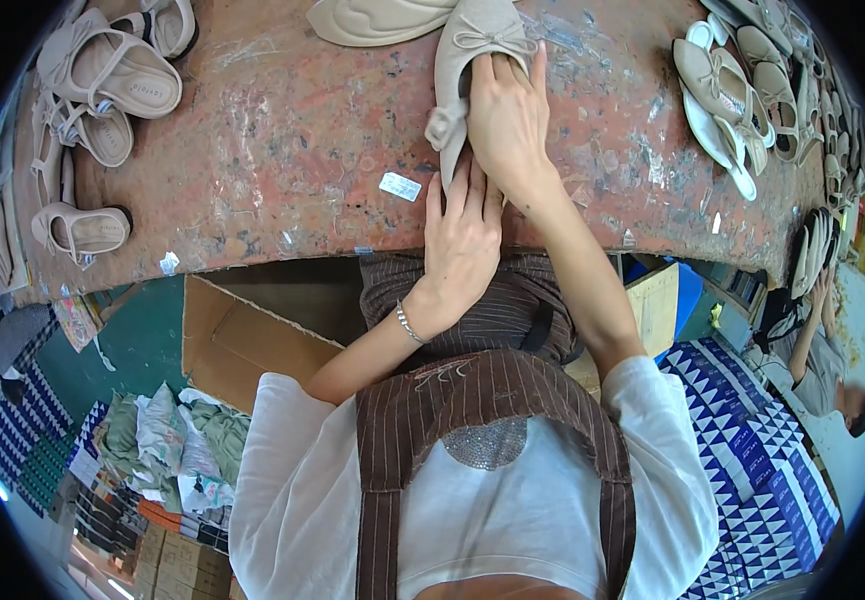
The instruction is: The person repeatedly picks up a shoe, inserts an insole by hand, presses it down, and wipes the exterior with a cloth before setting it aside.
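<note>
A beige flat shoe (pixel 451 75) with a small bow on its toe lies on the worn reddish table in front of me, toe pointing away. My right hand (pixel 505 120) reaches into its opening. Several of its fingertips are hidden inside, while one finger stays outside along the right edge. At the heel, my left hand (pixel 460 235) holds the shoe with its fingers stretched forward around the back end; its thumb is hidden. A second bow-like knot (pixel 443 129) shows on the shoe's left side. Beyond it lies another pale beige shoe piece (pixel 377 20), partly cut off by the view.
Beige shoes (pixel 117 75) are grouped on the table's left, and more (pixel 722 85) crowd its right. A small white label (pixel 399 186) lies near my left hand. Below are a cardboard box (pixel 252 335), blue-white patterned boxes (pixel 752 450) and bagged bundles (pixel 167 445). Another person (pixel 822 375) works at right.
</note>
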`<state>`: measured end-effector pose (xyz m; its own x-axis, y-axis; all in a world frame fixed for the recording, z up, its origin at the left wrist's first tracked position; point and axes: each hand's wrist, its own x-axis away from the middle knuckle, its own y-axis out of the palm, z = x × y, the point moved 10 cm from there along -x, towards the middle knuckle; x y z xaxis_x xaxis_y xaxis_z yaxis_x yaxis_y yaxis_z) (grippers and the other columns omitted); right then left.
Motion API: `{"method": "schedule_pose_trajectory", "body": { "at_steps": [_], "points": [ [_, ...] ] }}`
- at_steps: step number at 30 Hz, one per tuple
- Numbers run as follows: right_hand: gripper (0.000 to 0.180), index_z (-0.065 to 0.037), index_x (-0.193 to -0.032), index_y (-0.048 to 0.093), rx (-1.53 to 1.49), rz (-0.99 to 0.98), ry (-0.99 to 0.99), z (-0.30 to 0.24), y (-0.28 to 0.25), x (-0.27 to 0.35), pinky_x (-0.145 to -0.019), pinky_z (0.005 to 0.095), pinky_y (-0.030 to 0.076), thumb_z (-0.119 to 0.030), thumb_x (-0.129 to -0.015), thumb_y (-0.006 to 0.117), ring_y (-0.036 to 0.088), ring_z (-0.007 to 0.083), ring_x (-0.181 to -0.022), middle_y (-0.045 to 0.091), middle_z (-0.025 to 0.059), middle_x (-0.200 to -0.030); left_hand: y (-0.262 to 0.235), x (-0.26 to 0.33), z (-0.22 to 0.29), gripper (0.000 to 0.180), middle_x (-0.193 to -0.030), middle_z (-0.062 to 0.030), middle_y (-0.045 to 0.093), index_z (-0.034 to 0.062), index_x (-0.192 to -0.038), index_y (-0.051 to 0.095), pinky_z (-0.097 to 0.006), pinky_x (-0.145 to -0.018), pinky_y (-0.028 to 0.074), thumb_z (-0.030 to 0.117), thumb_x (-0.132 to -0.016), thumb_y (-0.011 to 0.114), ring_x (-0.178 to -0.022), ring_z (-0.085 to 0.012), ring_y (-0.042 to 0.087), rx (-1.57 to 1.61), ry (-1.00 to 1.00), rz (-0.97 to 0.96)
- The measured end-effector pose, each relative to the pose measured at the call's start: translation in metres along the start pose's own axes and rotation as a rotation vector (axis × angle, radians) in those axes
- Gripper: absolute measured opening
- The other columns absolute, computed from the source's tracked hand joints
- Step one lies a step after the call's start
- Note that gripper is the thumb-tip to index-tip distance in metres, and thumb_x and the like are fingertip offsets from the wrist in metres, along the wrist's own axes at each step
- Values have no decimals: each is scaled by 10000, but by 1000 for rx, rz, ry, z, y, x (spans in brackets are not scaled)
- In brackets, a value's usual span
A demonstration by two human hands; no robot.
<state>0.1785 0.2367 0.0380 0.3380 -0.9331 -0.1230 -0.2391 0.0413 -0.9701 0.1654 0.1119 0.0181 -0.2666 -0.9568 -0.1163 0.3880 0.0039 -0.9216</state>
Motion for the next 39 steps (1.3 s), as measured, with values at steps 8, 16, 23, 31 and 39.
{"method": "schedule_pose_trajectory", "body": {
  "at_steps": [8, 16, 23, 31, 39],
  "points": [
    [261, 45, -1052, 617, 220, -68, -69, -5, 22, -21, -1124, 634, 228, -69, -831, 537, 604, 369, -1077, 627, 219, -1016, -11, -5, -7, 357, -1257, -226, 572, -78, -1143, 611, -543, -1036, 367, 80, -822, 613, -1259, -394, 464, 69, -31, 90],
    [178, 0, -762, 688, 200, -188, -125, -5, 33, -34, -1173, 578, 189, -76, -795, 530, 693, 349, -842, 673, 182, -735, -5, -3, -8, 544, -1358, -196, 539, -51, -1297, 555, -542, -1075, 342, 126, -797, 672, -1320, -345, 443, 64, -33, 64],
    [290, -146, -1024, 750, -255, -507, -62, -14, -40, -47, -823, 386, 557, -51, -790, 608, 686, 338, -939, 708, 174, -996, -34, -18, -38, 225, -1180, -169, 576, 24, -881, 615, -509, -985, 389, 100, -713, 743, -1213, -374, 517, 249, -112, 257],
    [346, -48, -1061, 608, -325, -98, -372, 24, 9, -132, -1049, 500, 425, -82, -735, 717, 614, 360, -1086, 672, 160, -1033, -160, 16, -128, 218, -1063, -148, 658, -15, -716, 551, -443, -915, 471, 81, -749, 743, -1044, -347, 617, 696, -121, 48],
    [688, -117, -1513, 355, -1383, 149, 294, 156, -80, -44, -797, 282, 511, 56, -898, 610, 658, 141, -901, 698, 70, -1017, -350, -41, -194, 306, -1315, -224, 501, -26, -1134, 560, -459, -1089, 323, 93, -882, 685, -1306, -342, 444, -885, -387, 1025]
  ]
}}
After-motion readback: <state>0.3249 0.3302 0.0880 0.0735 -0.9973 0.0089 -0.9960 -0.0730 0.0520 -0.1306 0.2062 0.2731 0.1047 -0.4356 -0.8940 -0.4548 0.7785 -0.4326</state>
